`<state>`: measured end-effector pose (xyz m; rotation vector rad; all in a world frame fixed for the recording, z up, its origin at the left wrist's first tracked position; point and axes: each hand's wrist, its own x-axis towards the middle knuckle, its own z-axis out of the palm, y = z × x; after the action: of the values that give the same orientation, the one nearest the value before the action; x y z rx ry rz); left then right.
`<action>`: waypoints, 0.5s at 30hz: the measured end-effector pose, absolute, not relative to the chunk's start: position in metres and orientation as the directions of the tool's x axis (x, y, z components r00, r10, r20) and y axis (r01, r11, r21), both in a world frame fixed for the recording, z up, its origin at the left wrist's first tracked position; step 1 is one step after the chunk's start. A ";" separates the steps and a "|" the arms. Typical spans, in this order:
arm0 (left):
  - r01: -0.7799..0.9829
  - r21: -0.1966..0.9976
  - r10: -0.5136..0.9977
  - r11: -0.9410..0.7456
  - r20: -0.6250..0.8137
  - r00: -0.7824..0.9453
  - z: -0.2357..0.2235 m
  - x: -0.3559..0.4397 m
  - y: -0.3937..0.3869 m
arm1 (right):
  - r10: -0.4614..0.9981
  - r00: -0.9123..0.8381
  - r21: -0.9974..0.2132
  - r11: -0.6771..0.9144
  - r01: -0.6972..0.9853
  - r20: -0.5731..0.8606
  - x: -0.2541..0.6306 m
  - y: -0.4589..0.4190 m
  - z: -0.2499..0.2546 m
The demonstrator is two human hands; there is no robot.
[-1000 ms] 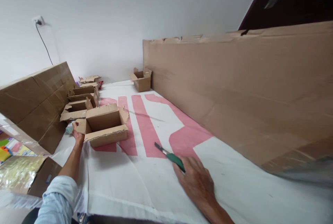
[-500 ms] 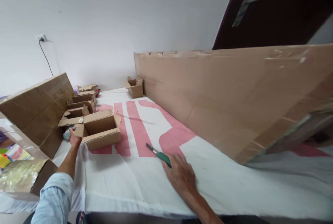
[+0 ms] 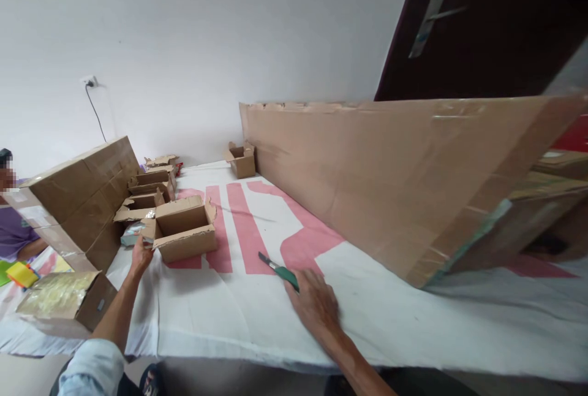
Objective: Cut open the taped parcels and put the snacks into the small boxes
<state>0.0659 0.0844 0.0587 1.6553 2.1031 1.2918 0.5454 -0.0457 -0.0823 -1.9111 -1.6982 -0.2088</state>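
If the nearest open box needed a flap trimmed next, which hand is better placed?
Right, I'd say: the right hand holds the green cutter, blade pointing roughly toward the open box. The left hand, at the box's left flap, seems better placed to steady it.

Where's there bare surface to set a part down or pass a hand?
Cloth between left hand and right hand; also right of the right hand, before the long cardboard. Narrower: the printed strip between that and the open box, cutter at its near end. Crowded: left side, boxes against the big carton.
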 end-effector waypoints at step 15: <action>0.683 0.702 0.962 -0.201 0.273 0.002 0.011 0.115 -0.098 | 0.850 0.136 -0.341 0.053 0.939 0.508 0.555 -0.052 -0.088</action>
<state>0.1146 -0.0980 0.0106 1.9170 1.6947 1.0347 0.5546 -0.0520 -0.0880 -1.8034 -1.7210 -0.1844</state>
